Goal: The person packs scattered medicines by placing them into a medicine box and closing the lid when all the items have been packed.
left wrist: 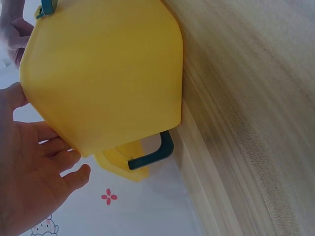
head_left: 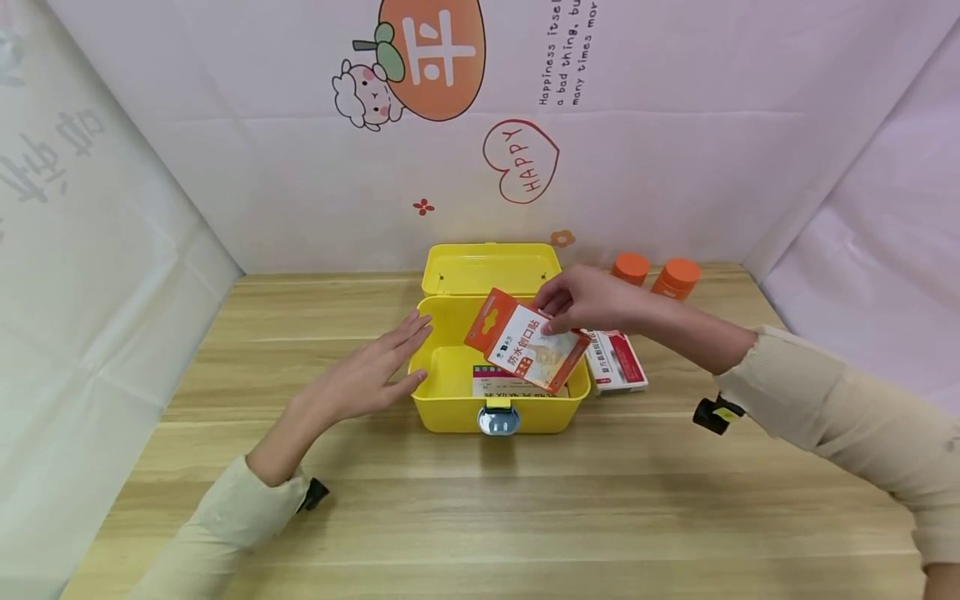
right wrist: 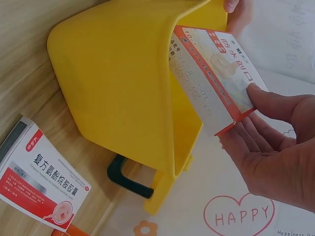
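Observation:
An orange and white bandage box (head_left: 529, 343) with a hang tab is pinched between the thumb and fingers of my right hand (head_left: 588, 302), tilted over the mouth of the yellow case (head_left: 457, 414). In the right wrist view, the bandage box (right wrist: 216, 73) dips partly past the case's rim. The case's lid (head_left: 491, 271) is swung back, and a flat box (head_left: 491, 381) with a purple stripe lies inside. My left hand (head_left: 367, 372) has its fingers extended at the case's left rim. From the left wrist, that hand (left wrist: 42, 167) rests along the edge.
Right of the case lies a white and red medicine box (head_left: 617, 362), also seen from the right wrist (right wrist: 44, 174). Two orange-capped bottles (head_left: 677, 277) stand behind my right forearm. A silver latch (head_left: 498, 420) is on the case's front. A white printed cloth backs the wooden table (head_left: 480, 517).

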{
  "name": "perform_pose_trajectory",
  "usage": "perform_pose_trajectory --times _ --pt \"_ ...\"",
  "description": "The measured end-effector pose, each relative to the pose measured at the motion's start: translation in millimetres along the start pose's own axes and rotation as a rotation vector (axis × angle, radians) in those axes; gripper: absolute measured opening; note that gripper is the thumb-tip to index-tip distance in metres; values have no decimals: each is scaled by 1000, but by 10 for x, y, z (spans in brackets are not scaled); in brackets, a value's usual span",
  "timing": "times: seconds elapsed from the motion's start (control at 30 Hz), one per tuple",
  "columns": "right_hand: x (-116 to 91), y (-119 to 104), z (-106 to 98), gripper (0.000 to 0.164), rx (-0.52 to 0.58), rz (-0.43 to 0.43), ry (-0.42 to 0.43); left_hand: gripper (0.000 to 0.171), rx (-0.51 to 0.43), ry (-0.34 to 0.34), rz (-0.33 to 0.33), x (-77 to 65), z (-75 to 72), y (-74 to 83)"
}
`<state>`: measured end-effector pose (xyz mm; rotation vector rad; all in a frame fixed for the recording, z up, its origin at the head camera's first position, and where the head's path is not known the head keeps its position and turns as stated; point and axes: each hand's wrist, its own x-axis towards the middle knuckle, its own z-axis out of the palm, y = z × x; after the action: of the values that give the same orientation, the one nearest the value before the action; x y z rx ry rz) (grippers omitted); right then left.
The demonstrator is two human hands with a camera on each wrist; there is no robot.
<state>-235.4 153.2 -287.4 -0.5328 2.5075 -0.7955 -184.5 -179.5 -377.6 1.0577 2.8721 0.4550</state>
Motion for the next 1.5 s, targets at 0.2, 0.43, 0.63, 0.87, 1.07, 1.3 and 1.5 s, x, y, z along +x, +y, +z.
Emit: perform_pose_trajectory --times 0.2,0.43,0.63,0.87,1.07,1.3,1.5 --pt "89 10 33 35 -19 5 -37 68 7 4 9 18 -6 -6" --pt "118 -27 84 33 -32 -17 -70 68 10 -5 8 39 -15 -16" --pt "144 -41 116 32 -39 -1 -101 68 11 -8 2 37 -27 -6" --pt "185 -17 157 33 -56 -3 -129 68 6 -9 7 21 -10 -19" --pt "224 -13 203 30 -70 -18 -173 68 5 4 9 0 10 -21" --pt "312 -2 270 22 -121 -73 -215 67 8 20 15 -18 10 -22" --pt "358 -14 310 18 -173 -57 -235 67 6 14 12 -24 5 -26"
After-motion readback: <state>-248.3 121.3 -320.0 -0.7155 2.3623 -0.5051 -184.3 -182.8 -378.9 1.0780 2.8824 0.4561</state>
